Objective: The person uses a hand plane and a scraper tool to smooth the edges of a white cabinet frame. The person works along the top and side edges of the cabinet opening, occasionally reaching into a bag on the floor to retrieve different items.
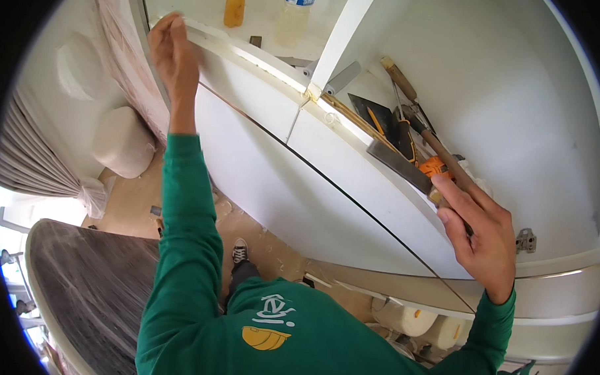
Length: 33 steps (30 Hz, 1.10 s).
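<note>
My right hand (478, 235) is closed around the wooden handle of a chisel (401, 166) with a flat dark metal blade. The blade lies over the front edge of an open white cabinet (372, 198), pointing up and left. My left hand (174, 54) is raised at the cabinet's far left edge, its fingers curled together; whatever they may hold is hidden. Behind the chisel, inside the right compartment, lie several hand tools, among them a long wooden-handled tool (401, 78), a dark flat plate (361, 109), a yellow pencil (376, 121) and an orange object (435, 167).
A white divider (338, 47) splits the cabinet. The left compartment holds a bottle (292, 18) with pale liquid and a small orange container (234, 8). A metal hinge (526, 241) sits at right. Below left stand a plastic-covered dark surface (92, 279) and a rounded pale seat (124, 142).
</note>
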Each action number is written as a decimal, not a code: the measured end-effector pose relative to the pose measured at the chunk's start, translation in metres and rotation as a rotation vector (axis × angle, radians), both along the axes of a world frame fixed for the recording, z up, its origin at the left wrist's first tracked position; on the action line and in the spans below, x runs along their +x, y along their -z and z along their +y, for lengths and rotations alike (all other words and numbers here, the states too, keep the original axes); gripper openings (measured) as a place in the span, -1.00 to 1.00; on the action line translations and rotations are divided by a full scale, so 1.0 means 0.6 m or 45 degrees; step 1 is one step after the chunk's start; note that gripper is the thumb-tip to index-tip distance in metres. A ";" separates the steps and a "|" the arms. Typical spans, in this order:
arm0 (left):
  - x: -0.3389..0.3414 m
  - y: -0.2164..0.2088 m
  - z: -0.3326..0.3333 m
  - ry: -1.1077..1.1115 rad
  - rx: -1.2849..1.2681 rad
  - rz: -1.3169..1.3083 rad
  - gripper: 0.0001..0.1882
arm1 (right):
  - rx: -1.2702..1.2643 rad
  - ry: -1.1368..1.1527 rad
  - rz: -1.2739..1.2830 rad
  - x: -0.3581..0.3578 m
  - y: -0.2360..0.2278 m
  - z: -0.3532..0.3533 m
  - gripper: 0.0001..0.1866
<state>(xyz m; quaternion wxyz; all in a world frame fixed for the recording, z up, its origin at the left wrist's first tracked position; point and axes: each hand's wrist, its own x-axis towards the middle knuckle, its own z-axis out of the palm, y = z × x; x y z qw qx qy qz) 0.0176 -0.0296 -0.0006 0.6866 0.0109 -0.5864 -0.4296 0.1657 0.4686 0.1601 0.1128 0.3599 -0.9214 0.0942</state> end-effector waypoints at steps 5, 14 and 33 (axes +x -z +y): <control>0.154 0.099 0.005 0.152 0.384 -0.276 -0.86 | -0.160 0.112 -0.015 0.029 0.003 0.034 -0.51; 0.274 0.058 0.242 0.096 -0.268 -0.791 -0.77 | -0.315 0.027 0.011 0.021 0.013 0.052 -0.51; 0.265 -0.019 0.370 0.061 -0.474 -0.249 -0.69 | -0.104 -0.082 -0.004 0.000 -0.022 0.010 -0.65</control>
